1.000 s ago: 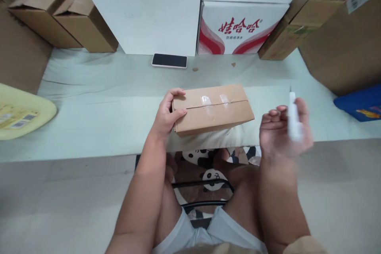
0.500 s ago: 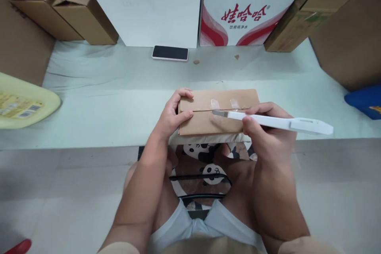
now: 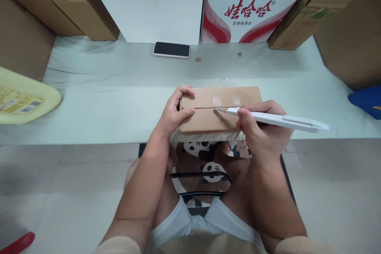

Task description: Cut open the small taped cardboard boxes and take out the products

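Note:
A small brown cardboard box (image 3: 205,121) lies near the front edge of the table, a seam running along its top. Two short strips of clear tape (image 3: 216,101) sit at that seam. My left hand (image 3: 177,109) grips the box's left end, thumb on top and fingers at the far side. Held in my right hand (image 3: 264,127) is a white utility knife (image 3: 276,120) with its blade out. The blade tip is at the seam by the left tape strip. The fingers of my right hand are wrapped round the knife handle.
A phone (image 3: 172,50) lies beyond the box, near white cartons (image 3: 253,12) at the back. Brown boxes (image 3: 89,12) stand back left. A yellow bottle (image 3: 26,97) lies at the left and a blue container (image 3: 366,101) at the right. Cardboard scraps (image 3: 198,59) dot the cloth.
The knife has rolled slightly in my right hand, and its blade tip has come down to the seam by the tape. My left hand keeps its hold on the box.

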Available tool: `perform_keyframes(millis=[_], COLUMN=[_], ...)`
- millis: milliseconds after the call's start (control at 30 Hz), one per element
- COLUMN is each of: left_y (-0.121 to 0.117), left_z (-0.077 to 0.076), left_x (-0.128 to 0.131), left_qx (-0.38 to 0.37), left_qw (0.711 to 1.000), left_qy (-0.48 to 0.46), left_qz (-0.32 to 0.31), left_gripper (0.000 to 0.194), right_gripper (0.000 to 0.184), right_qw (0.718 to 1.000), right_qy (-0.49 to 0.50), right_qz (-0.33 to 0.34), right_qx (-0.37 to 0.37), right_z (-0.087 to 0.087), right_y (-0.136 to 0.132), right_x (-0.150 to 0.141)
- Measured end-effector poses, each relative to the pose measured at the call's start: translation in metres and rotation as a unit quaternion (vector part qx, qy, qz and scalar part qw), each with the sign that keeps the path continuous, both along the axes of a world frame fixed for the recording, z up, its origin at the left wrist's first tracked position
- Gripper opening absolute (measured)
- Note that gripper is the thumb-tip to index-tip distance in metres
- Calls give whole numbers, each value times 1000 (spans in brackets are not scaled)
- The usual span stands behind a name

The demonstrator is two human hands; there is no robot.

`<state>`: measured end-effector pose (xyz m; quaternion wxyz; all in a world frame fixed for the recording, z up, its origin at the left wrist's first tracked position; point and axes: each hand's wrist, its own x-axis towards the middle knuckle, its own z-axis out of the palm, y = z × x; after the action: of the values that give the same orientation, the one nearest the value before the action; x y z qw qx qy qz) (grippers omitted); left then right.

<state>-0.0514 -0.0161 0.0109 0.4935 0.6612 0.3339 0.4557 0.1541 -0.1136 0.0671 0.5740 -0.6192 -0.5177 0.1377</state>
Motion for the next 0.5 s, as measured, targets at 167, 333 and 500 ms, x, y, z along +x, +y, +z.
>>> perform_keyframes(millis=[167,333,500], left_y=[0,0,-2], left_z=[-1,-1,4], left_x=[0,-1,1], left_qx=[-20,-24,-30], left_qw=[1000,999,1000], left_qy=[-11,-13,-6], left_qz=[12,16,-1], left_gripper=[48,47,39], right_gripper=[11,10,9], right_qw=[992,978,992], right_qy=[-94,-177,-115], right_qz=[46,63,21], right_qx=[76,88,54], right_z=[-3,4,11], right_y=[5,6,-6], right_x=[-9,-14,1])
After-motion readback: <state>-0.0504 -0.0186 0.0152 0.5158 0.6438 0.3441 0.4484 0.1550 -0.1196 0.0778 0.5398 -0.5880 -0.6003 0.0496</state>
